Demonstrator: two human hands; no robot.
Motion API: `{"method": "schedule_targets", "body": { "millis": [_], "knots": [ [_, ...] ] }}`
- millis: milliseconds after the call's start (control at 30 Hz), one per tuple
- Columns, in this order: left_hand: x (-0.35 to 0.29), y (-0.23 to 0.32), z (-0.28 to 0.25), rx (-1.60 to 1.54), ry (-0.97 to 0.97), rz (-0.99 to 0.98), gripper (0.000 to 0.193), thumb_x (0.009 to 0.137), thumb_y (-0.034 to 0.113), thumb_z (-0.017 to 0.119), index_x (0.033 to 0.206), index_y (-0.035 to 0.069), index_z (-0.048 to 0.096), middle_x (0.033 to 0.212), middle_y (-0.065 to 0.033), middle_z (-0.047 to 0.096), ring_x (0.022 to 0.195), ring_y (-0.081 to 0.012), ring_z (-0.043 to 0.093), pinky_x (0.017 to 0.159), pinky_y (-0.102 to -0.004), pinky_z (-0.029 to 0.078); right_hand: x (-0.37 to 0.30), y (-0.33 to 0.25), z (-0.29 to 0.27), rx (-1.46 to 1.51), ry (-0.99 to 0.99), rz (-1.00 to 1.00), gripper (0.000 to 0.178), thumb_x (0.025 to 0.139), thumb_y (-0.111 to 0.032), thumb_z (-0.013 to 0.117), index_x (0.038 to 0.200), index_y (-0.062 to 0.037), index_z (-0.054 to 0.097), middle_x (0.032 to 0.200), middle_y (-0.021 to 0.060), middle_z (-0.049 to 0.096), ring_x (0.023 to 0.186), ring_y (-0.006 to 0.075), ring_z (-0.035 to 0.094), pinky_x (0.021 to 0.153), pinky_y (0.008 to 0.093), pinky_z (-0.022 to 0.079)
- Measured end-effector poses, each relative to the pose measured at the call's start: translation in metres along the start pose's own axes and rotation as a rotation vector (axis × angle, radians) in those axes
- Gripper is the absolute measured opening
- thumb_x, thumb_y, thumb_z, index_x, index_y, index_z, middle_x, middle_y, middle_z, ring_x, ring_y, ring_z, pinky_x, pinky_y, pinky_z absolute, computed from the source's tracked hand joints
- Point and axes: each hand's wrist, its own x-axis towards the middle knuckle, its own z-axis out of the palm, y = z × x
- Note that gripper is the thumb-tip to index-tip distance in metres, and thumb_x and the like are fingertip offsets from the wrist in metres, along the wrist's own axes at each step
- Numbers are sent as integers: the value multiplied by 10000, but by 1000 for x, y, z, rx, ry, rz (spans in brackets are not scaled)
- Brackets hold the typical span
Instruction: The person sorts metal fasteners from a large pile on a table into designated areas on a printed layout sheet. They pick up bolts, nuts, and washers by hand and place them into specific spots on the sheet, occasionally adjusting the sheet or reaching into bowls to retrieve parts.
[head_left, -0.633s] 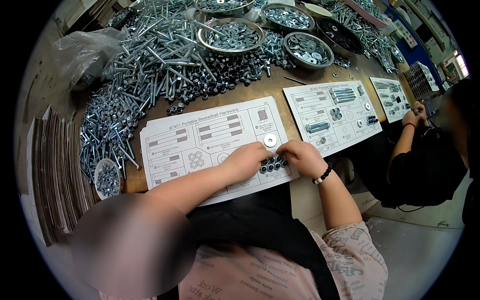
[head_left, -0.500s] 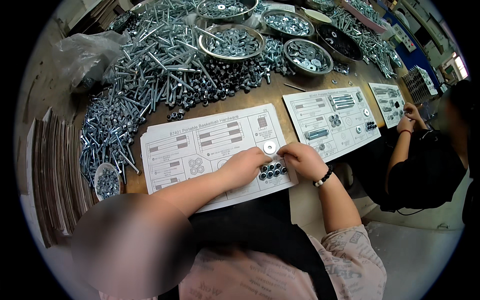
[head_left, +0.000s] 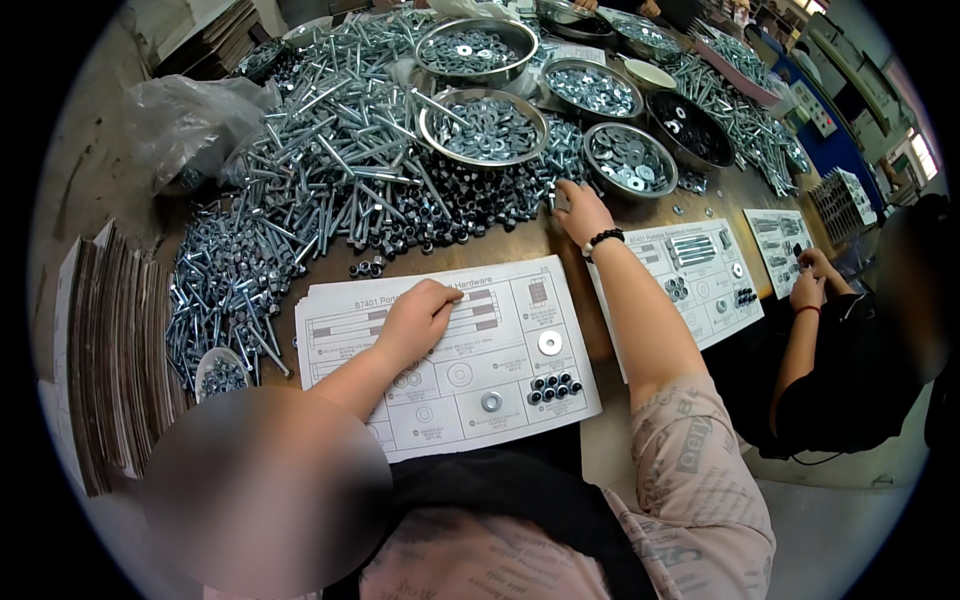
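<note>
A printed hardware sheet (head_left: 460, 360) lies on top of a stack in front of me. My left hand (head_left: 415, 322) rests on its upper middle, fingers stretched forward and apart from the thumb. On the right side of the sheet sit a large flat washer (head_left: 550, 343), a group of black-ringed lock nuts (head_left: 555, 388) and a smaller washer (head_left: 491, 401). My right hand (head_left: 583, 213) reaches past the sheet to the right edge of the fastener pile (head_left: 340, 180). Its thumb and fingers are pinched together at a small metal piece, too small to name.
Metal bowls of washers (head_left: 485, 128) stand in and behind the pile, beside a black bowl (head_left: 690, 130). A small white dish (head_left: 220, 375) sits left. Stacked boards (head_left: 115, 350) stand far left. To the right, a co-worker's hands (head_left: 812, 280) work at another sheet.
My right hand has moved away from the large washer, forward to the pile's edge. My left hand has shifted left and up the sheet, uncovering the smaller washer.
</note>
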Motion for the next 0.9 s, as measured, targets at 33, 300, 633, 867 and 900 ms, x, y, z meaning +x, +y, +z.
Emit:
{"method": "schedule_targets", "body": {
  "millis": [33, 300, 633, 867, 900],
  "knots": [
    [-2, -1, 1, -7, 5, 7, 164, 780, 48, 540, 918, 15, 623, 874, -124, 588, 837, -287, 560, 751, -345, 456, 7, -3, 3, -7, -32, 16, 482, 740, -198, 654, 1190, -177, 482, 1042, 170, 529, 950, 337, 546, 817, 389, 457],
    [-3, 0, 2, 13, 19, 44, 141, 776, 56, 554, 891, 65, 636, 869, -89, 582, 801, -271, 568, 707, -353, 469, 32, 0, 25, -70, -95, 106, 340, 751, -181, 636, 1052, -99, 502, 994, 152, 577, 949, 333, 555, 803, 406, 459],
    [-2, -1, 1, -46, 41, 32, 138, 777, 45, 550, 881, 37, 640, 855, -100, 583, 797, -264, 566, 708, -334, 463, 21, 10, 26, 113, 157, 111, 294, 698, -163, 644, 971, -73, 581, 860, 149, 601, 799, 293, 586, 707, 362, 472],
    [27, 18, 12, -539, 24, -228, 379, 826, 67, 533, 1198, 15, 481, 1024, -95, 564, 810, -144, 584, 683, -249, 477, -53, -59, -25, 802, -329, -36, 238, 734, -95, 642, 957, -40, 579, 780, 38, 602, 688, 103, 556, 621, 252, 457],
    [33, 22, 21, -654, 14, -250, 378, 828, 70, 538, 1197, 12, 483, 1029, -92, 569, 807, -141, 585, 682, -246, 478, -63, -68, -33, 771, -410, -43, 236, 736, -90, 641, 956, -35, 576, 780, 32, 598, 685, 100, 551, 615, 249, 455]
  ]
}}
